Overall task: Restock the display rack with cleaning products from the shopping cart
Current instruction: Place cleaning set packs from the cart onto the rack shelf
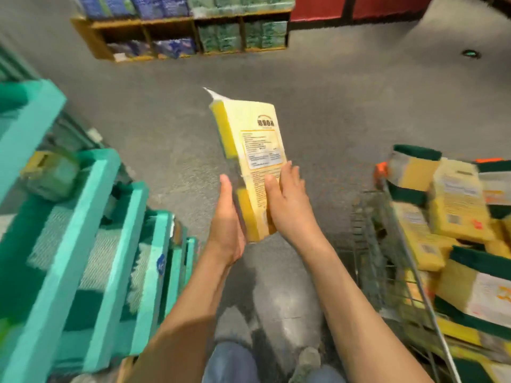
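Observation:
A long yellow pack of sponges (pixel 250 139) with a printed label stands nearly upright in the air at the centre, over the floor. My right hand (pixel 287 200) grips its lower right side, thumb across the label. On the pack's lower left edge lies my left hand (pixel 228 225), palm against it and fingers straight. At the left stands the teal display rack (pixel 94 244) with stepped tiers and mesh shelves. The wire shopping cart (pixel 401 261) at the right holds several more yellow packs (pixel 456 205).
One greenish pack (pixel 51 172) lies on an upper tier of the teal rack. A wooden shelf unit (pixel 177 37) with blue and green packs stands across the grey floor at the back. A red fixture (pixel 359 8) is at the top right. My legs are below.

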A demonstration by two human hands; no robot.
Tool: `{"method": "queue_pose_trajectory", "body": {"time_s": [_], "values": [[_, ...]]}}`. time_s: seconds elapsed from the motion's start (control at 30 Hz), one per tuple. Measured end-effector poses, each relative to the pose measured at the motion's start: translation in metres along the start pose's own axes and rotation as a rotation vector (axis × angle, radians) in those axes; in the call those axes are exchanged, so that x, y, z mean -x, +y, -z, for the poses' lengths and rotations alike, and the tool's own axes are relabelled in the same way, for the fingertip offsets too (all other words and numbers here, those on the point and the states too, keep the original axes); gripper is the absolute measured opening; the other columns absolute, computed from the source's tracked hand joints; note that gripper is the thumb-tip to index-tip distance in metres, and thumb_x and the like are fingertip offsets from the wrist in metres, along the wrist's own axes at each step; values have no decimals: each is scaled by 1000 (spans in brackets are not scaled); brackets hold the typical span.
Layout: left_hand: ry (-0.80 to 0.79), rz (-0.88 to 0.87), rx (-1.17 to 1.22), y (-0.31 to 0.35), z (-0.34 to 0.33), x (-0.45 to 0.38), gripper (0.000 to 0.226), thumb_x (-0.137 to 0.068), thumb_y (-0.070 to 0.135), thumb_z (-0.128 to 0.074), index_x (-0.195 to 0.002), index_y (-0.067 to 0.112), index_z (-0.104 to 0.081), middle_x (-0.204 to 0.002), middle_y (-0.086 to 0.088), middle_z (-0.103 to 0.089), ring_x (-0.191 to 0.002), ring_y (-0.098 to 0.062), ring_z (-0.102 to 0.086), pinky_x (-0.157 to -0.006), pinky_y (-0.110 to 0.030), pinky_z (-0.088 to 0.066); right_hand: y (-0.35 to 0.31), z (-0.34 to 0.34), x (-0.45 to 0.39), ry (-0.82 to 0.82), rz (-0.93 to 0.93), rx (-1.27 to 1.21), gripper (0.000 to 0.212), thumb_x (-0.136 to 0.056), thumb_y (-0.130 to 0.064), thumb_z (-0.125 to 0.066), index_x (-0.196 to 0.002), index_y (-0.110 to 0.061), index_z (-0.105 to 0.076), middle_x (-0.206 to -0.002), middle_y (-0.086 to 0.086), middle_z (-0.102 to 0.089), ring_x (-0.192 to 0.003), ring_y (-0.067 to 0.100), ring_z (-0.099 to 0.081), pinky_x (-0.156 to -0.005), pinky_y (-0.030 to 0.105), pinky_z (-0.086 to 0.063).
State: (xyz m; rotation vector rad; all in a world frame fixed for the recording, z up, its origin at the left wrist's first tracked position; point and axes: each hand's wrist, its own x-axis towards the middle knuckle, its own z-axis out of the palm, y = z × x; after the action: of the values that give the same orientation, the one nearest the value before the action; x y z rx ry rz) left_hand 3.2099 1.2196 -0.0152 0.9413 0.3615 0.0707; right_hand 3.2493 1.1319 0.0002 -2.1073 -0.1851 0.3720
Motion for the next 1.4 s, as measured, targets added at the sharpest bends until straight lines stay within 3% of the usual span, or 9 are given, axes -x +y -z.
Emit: {"method": "queue_pose_trajectory", "body": {"time_s": [0.17,0.3,0.43,0.7,1.03,1.13,1.2,1.3,1.4], "values": [[219,-152,-233,-19,91,10,36,-98,-1,-35,-124,22,-48,-123,-2,-60,-104,-8,-61,-77,-21,-52,-8,-79,10,-257,79,-252,36,-89,-28,-60,-119,-9,-52,-106,2,-62,-92,-3,-59,-81,13,-46],[371,-161,-405,-40,160,15,49,-86,-8,-57,-118,27,-47,-120,12,-53,-110,-18,-55,-91,-32,-49,27,-131,0,-272,60,-339,24,-79,6,-65,-99,-6,-60,-77,-5,-62,-56,-11,-52,-56,5,-42],[542,65,-362,-65,235,-4,81,-69,6,-75,-139,17,-34,-123,-2,-51,-109,-21,-56,-91,-42,-50,82,-181,-27,-466,39,-261,21,-81,5,-64,-89,-14,-62,-80,-7,-65,-60,-13,-58,-64,7,-46],[505,262,-297,-181,344,-29,43,-80,-8,-64,-110,18,-49,-100,4,-61,-89,-13,-64,-61,-30,-59,215,-265,-83,-716,-26,-109,31,-83,-1,-64,-110,-16,-59,-102,1,-68,-97,14,-64,-87,30,-51],[718,-55,-537,-320,467,-80,37,-78,1,-65,-81,37,-62,-81,3,-59,-75,-10,-55,-65,-27,-47,349,-411,-144,-715,149,76,31,-81,7,-62,-84,-24,-56,-79,-25,-60,-70,-13,-54,-72,14,-41],[741,-266,-766,-338,517,-93,5,-87,18,-59,-84,19,-63,-84,-11,-57,-76,-6,-54,-68,-22,-43,361,-455,-160,-733,238,-77,49,-81,16,-55,-115,-18,-47,-121,12,-57,-60,-15,-43,-70,-2,-33],[747,-357,-1036,-351,551,-96,24,-82,40,-56,-89,18,-65,-88,-19,-56,-83,-18,-55,-71,-22,-39,371,-484,-180,-825,325,-127,42,-87,19,-42,-127,6,-40,-121,7,-41,-84,-13,-21,-80,-1,-32],[818,-541,-1219,-369,598,-97,26,-83,21,-57,-106,30,-62,-107,-2,-51,-100,2,-48,-91,-7,-33,369,-542,-192,-845,626,-146,40,-77,-9,-62,-116,-15,-53,-121,5,-50,-106,11,-45,-108,35,-32],[821,-585,-1224,-380,634,-104,31,-81,3,-59,-104,25,-58,-107,2,-52,-99,21,-43,-89,-2,-32,402,-599,-215,-798,773,-88,34,-76,-16,-58,-110,-18,-57,-122,9,-53,-111,8,-48,-99,11,-32]]}}
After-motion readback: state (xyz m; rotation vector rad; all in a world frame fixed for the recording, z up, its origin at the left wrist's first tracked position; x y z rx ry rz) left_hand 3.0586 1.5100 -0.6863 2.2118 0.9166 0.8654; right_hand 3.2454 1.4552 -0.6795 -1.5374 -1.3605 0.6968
